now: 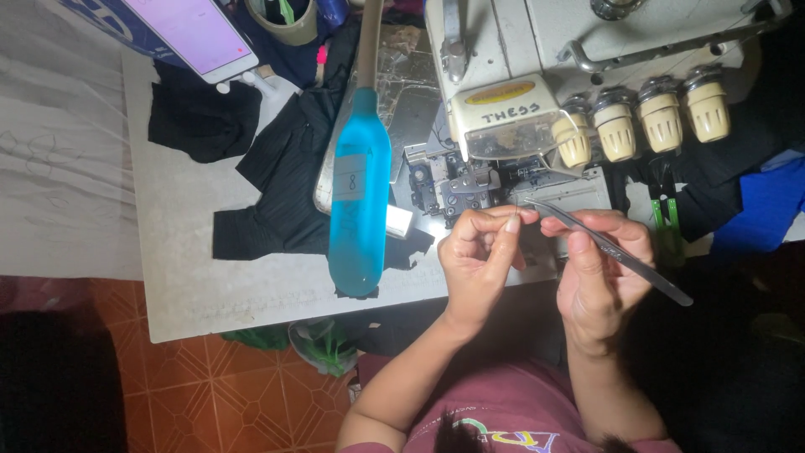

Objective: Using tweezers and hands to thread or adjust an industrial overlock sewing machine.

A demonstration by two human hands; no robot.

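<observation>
**Two hands, one fine thread end, little room for error**

Two hands meet just in front of the sewing machine, nearest the camera. The left hand (476, 252) has its grip pinched narrow, thumb against forefinger, seemingly on a thread end too fine to make out. The right hand (599, 273) is closed around a pair of metal tweezers (612, 250), whose thin tips point toward the left fingertips (511, 223), almost touching them.

As a judgement: the tips could prick a finger if either hand jerks, and a pinched thread could slip free, since the grip on it is so slight.

Just beyond the hands lies the machine's needle and looper area (470, 186). Fingers sit near these parts, so a started motor would be the worst risk here.

Left of that, a blue lamp head (359, 201) hangs over the bench (184, 277), above black fabric (285, 180); an elbow nudge could swing it and shift the light.

Farther back, four cream tension knobs (641, 122) line the machine, and a phone (197, 33) leans at the far corner, well apart.
</observation>
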